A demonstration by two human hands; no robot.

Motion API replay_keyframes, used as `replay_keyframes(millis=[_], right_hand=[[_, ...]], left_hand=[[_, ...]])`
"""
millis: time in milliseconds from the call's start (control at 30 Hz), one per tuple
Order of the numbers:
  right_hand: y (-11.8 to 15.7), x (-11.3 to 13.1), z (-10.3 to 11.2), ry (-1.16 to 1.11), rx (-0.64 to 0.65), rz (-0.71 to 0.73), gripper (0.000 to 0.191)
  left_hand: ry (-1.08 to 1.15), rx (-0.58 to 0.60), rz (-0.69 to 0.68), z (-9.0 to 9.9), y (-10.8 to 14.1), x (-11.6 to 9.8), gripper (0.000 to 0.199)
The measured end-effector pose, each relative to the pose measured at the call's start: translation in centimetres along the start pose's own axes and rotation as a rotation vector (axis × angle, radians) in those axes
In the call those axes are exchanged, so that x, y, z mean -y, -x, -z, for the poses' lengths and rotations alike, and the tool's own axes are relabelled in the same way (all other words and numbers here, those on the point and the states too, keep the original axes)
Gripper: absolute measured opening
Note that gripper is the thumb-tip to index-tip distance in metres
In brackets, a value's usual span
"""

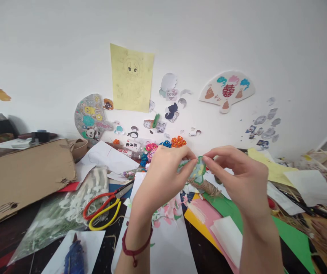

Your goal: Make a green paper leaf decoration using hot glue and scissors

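Note:
In front of me, both hands are raised over the cluttered table. A small flat piece with a green edge (200, 169), pale blue-green with yellow marks, hangs between them. My left hand (166, 175) pinches it between thumb and forefinger, and that hand covers part of it. On the other side, my right hand (238, 175) pinches its upper edge in the same way. Just below the piece lies a brown bundle of twine (209, 188). Pink and white scraps (167, 213) rest on a white sheet (177, 243) under my hands.
Scissors (102, 209) with red and yellow handles lie left, near a plastic bag (46, 224) and cardboard (26, 171). A blue glue gun (74, 257) sits at the front. Coloured paper (289, 236) spreads right. Bright beaded flowers (178, 141) stand against the wall.

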State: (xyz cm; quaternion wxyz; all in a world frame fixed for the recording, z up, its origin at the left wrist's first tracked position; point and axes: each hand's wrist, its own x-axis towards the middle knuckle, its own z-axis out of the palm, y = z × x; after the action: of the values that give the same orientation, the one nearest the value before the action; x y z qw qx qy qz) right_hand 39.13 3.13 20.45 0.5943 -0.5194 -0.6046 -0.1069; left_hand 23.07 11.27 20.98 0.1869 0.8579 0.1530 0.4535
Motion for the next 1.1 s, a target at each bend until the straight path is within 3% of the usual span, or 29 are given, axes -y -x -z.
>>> replay_keyframes(millis=[300,733,933,1100], right_hand=[[0.0,0.1,-0.3,0.049,-0.01,0.139,0.012],[0.1,0.2,-0.4,0.115,-0.058,0.201,0.013],[0.2,0.3,0.6,0.115,-0.088,0.045,0.007],[0.4,0.3,1.7,0.229,0.038,-0.105,0.01]], left_hand=[[0.0,0.004,0.004,0.0,0.1,0.0,0.015],[-0.013,0.031,-0.014,0.0,0.0,0.1,0.017],[-0.022,-0.001,0.004,0.0,0.1,0.0,0.015],[-0.039,-0.019,0.02,0.2,0.1,-0.1,0.015]])
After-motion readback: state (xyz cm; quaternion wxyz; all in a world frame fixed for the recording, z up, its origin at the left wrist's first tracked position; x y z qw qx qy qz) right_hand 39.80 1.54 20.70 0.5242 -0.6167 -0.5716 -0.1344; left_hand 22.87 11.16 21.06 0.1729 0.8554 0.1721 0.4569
